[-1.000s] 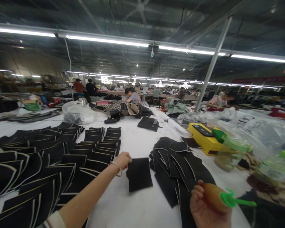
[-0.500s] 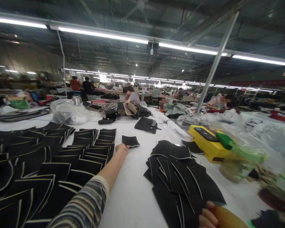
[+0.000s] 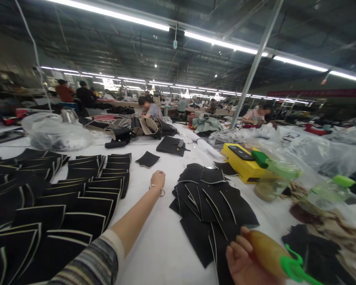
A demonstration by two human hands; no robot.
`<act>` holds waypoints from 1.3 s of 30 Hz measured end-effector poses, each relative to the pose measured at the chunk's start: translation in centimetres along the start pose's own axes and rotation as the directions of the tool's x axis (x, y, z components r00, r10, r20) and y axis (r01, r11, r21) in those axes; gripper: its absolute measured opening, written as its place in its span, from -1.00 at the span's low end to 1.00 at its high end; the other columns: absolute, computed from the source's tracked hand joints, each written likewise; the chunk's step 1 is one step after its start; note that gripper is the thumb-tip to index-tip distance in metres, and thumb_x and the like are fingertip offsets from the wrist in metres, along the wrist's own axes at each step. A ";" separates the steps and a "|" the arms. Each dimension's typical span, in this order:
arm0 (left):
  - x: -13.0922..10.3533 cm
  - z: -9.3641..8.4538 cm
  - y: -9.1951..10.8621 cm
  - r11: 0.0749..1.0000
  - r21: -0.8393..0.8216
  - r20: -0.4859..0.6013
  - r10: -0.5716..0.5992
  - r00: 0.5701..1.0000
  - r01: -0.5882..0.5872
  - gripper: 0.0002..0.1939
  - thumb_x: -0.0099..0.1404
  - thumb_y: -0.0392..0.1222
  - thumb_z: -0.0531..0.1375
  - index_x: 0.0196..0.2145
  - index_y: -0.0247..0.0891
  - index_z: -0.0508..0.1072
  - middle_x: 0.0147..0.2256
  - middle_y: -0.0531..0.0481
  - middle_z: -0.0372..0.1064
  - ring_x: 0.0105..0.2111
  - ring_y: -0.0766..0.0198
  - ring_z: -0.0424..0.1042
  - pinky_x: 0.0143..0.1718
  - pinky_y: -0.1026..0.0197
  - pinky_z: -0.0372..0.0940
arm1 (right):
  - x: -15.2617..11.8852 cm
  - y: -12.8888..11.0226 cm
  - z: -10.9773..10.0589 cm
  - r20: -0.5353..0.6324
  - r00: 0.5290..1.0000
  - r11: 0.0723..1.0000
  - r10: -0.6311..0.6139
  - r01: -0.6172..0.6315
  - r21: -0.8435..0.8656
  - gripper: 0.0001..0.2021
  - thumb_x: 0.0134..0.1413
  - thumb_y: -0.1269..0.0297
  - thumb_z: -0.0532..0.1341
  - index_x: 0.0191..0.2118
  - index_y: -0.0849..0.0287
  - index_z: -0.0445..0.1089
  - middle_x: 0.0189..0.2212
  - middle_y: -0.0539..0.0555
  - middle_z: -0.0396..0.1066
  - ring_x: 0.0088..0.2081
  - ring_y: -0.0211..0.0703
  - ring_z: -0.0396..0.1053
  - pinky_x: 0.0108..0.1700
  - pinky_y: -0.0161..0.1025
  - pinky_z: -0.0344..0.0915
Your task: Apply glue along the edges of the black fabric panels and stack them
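My left hand (image 3: 158,179), with a bracelet at the wrist, is closed above the white table (image 3: 154,241), and nothing shows in it. Just beyond and left of it lies a separate black piece (image 3: 147,159). My right hand (image 3: 240,253), at the lower right, has its fingers curled against an amber bottle (image 3: 267,251) with a green cap. Part of that grip is hidden. Beside this hand is a loose pile of black pieces (image 3: 207,198) with pale edges. Overlapping rows of similar pieces (image 3: 83,202) cover the left side.
A yellow box (image 3: 243,164) carries a phone (image 3: 240,152). Right of it stand a clear jar (image 3: 275,180) and crumpled plastic (image 3: 323,146). Across the table lie a black flap with a buckle (image 3: 170,145), a plastic bag (image 3: 56,132) and bag parts. People sit farther back.
My left hand has let go of the black piece and drawn back from it; the piece now lies turned on the table. More of my right hand and the bottle shows. The view has shifted.
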State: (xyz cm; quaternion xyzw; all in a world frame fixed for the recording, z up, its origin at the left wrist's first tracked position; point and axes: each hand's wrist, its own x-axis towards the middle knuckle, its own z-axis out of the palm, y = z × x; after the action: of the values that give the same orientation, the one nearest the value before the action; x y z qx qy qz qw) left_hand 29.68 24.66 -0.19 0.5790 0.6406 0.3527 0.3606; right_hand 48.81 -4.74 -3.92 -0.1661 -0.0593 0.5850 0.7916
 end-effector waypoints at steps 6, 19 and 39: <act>-14.7 2.7 2.1 0.981 -0.015 0.368 0.187 0.911 -0.195 -0.75 0.20 -0.36 0.15 -0.14 -0.23 0.42 -0.30 0.02 0.46 -0.29 0.30 0.43 -0.21 0.26 0.33 | -0.5 1.3 1.7 -0.043 0.996 0.995 -0.072 0.075 0.060 -0.40 -0.32 0.02 0.42 -0.07 0.15 0.43 -0.30 0.07 0.47 -0.24 -0.02 0.47 -0.03 0.09 0.42; -16.9 -1.8 2.7 0.914 0.195 0.816 0.050 0.576 -0.355 -0.86 0.18 -0.22 0.16 -0.51 -0.24 0.45 -0.46 0.02 0.44 -0.40 0.24 0.46 -0.37 0.27 0.31 | -1.9 -0.2 1.0 -0.023 0.994 0.977 -0.111 0.113 0.183 -0.32 -0.32 -0.05 0.44 -0.01 0.16 0.39 -0.15 0.14 0.46 -0.22 -0.06 0.47 -0.23 -0.13 0.51; -9.8 -6.6 4.0 0.934 0.170 0.224 0.275 0.935 -0.315 -0.81 0.08 -0.30 0.19 -0.56 -0.22 0.20 -0.60 0.18 0.12 -0.52 0.36 0.18 -0.46 0.30 0.05 | -2.0 -0.2 1.3 0.100 0.984 0.986 -0.145 0.136 0.092 -0.38 -0.30 0.00 0.43 -0.04 0.13 0.39 -0.21 0.07 0.45 -0.24 -0.15 0.45 -0.20 -0.23 0.48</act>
State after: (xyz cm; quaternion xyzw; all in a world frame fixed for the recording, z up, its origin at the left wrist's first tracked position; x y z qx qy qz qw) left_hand 26.62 15.03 7.07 0.7348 0.5397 0.2766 0.3038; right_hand 48.00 -6.45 -2.41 -0.0961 -0.0880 0.5378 0.8329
